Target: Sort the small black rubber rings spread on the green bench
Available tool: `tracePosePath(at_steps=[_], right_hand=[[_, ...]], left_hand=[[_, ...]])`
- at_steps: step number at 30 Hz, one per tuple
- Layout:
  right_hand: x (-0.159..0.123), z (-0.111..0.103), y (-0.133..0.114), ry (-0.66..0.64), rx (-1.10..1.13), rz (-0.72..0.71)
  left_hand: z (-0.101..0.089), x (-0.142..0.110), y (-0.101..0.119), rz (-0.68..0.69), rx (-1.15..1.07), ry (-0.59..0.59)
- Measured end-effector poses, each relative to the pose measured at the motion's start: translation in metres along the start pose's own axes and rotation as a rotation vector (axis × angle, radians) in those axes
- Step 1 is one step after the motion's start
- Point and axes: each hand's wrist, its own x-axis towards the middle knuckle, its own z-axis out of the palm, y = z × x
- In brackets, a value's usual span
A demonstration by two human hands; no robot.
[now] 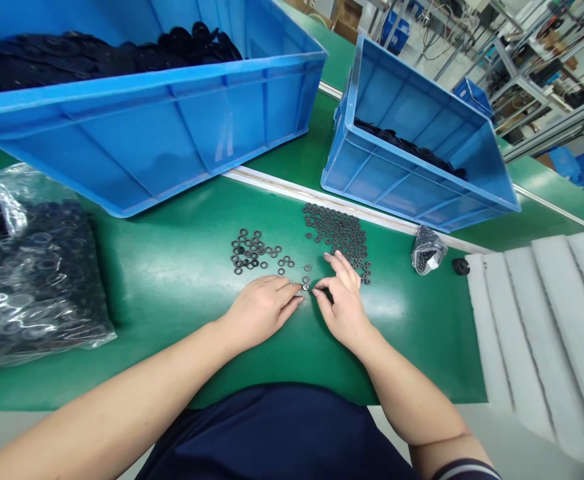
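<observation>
Left hand (259,313) and right hand (345,305): fingers (296,295) nearly closed beside small black washers (305,281), hold unclear. Loose washer piles (337,233) on green bench (172,280); plastic bag (32,280) holds plenty more.

1. A green bench (182,267) carries everything here, with a metal rail (322,199) running across it.
2. Beyond the rail stand two blue crates: a large crate (137,150) at left and a smaller crate (412,140) at right.
3. A bulging plastic bag (32,280) of black rings lies at the left.
4. Scattered black washers (252,252) lie mid-bench, just beside a denser heap (337,233).
5. Toward the right lie a small clear bag (428,250) and a round black part (461,267).
6. White ridged foam (537,333) covers the right end.
</observation>
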Motion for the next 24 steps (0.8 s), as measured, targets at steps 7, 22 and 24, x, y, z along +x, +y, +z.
tracePosePath(at_steps=[7, 22, 24], right_hand=[[-0.0024, -0.0002, 0.0012, -0.027, -0.033, -0.058], [-0.0042, -0.005, -0.0017, -0.04, -0.028, -0.026], [-0.0041, -0.0048, -0.0014, -0.045, -0.022, -0.014]], left_hand=[[-0.0011, 0.0004, 0.0, 0.001, 0.003, -0.006], [-0.001, -0.0015, 0.0002, 0.011, 0.002, -0.007], [-0.0009, -0.0026, 0.0027, 0.05, 0.021, -0.008]])
